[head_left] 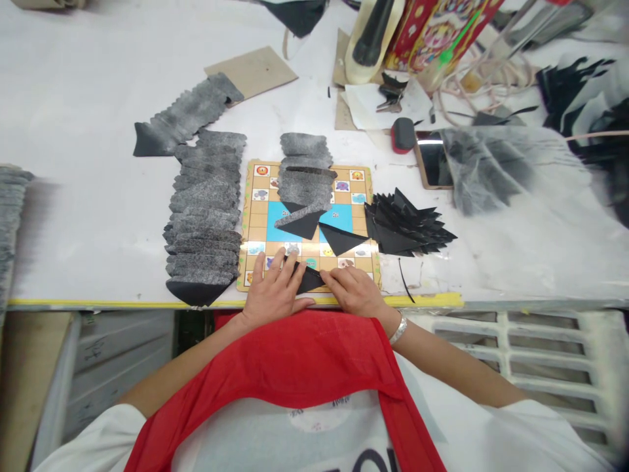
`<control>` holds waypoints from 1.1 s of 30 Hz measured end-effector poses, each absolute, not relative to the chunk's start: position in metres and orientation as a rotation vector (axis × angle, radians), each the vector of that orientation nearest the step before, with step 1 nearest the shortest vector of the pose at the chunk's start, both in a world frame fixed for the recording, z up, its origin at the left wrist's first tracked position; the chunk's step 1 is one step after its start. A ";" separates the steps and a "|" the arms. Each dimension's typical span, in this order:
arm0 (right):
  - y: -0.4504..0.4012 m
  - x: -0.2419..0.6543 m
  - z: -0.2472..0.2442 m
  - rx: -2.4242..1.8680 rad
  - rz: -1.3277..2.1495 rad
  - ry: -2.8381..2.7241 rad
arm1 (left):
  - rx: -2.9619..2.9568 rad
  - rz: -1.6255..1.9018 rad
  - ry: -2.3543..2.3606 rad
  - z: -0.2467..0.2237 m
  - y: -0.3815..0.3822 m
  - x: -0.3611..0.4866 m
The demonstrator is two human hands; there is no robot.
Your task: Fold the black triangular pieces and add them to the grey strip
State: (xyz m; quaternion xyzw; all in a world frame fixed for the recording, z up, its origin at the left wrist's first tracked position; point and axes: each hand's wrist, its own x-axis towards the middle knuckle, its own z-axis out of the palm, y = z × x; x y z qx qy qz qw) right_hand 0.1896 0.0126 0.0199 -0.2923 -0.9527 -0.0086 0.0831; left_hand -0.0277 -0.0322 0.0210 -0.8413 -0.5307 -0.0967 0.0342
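Observation:
A black triangular piece of leather-like material (309, 280) lies at the near edge of a printed game board (258, 226). My left hand (272, 288) rests on the board with fingers stretched apart, the fingertips over the piece's left end. The fingers of my right hand (356, 288) are drawn together on its right corner. Just beyond lies another black triangle (343, 239). Overlapping grey-edged black pieces (305, 177) run up the middle of the board. A fanned pile of black triangles (407, 226) sits at the board's right edge.
Left of the board stretches a long overlapped row of grey-edged pieces (204, 216), with a shorter row (191, 115) beyond. A phone (434, 160), a small black-and-red case (403, 135), plastic sheeting (521, 170) and a red box (437, 33) are at the right.

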 end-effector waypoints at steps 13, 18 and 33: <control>0.011 0.188 0.022 -0.898 -0.057 -2.840 | -2.755 -0.212 -1.516 0.018 -0.024 -0.016; 0.010 0.195 0.018 -0.865 -0.086 -2.811 | -2.800 -0.214 -1.542 0.010 -0.023 -0.017; 0.010 0.197 0.020 -0.859 -0.058 -2.820 | -2.864 -0.350 -1.299 0.001 -0.020 -0.011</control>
